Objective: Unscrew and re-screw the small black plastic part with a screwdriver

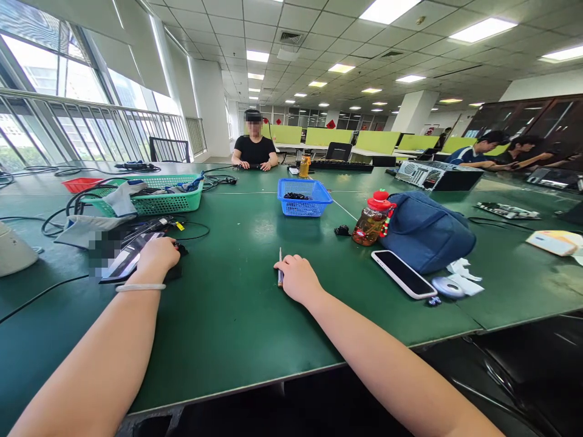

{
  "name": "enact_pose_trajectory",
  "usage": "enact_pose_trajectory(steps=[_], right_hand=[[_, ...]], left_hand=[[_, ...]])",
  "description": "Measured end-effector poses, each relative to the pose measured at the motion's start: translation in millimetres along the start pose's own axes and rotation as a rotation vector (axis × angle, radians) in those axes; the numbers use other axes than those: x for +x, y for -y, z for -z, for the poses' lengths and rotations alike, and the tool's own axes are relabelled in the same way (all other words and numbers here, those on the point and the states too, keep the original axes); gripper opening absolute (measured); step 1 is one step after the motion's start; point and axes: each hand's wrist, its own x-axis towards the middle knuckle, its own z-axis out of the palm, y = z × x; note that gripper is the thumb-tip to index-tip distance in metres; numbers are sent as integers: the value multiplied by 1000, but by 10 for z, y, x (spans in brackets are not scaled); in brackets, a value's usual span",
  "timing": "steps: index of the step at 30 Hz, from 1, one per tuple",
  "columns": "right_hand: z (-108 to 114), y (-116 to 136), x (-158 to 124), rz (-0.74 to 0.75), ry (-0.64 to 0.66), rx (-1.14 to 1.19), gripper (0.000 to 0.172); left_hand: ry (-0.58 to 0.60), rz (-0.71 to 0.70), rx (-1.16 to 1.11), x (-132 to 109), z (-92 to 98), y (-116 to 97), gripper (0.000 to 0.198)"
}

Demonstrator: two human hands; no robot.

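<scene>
Open room on the smooth green tabletop (223, 340) runs between the left hand (159, 258), grip indeterminable, and the right hand (300, 279), which grips a slim, metal-tipped tool (280, 279).

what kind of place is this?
Probably an open-plan office, partly used for electronics work: lime-green desk partitions behind, what looks like a PC case and a bare circuit board on the green table.

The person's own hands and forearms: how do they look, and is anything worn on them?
The left hand and right hand wear no gloves, and no sleeves show on the forearms. A thin, pale, rounded bangle circles the left wrist; the right wrist has none visible.
</scene>
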Motion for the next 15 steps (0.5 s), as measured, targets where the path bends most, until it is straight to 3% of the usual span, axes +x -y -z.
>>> enact_pose_trajectory(steps=[3, 9, 15], right_hand=[[11, 6, -2, -2, 5, 2, 37], [31, 12, -2, -4, 10, 3, 37], [28, 11, -5, 2, 10, 6, 37]], left_hand=[[27, 56, 47, -43, 40, -56, 46], [73, -43, 69, -75, 35, -104, 57], [55, -80, 63, -62, 0, -56, 51]])
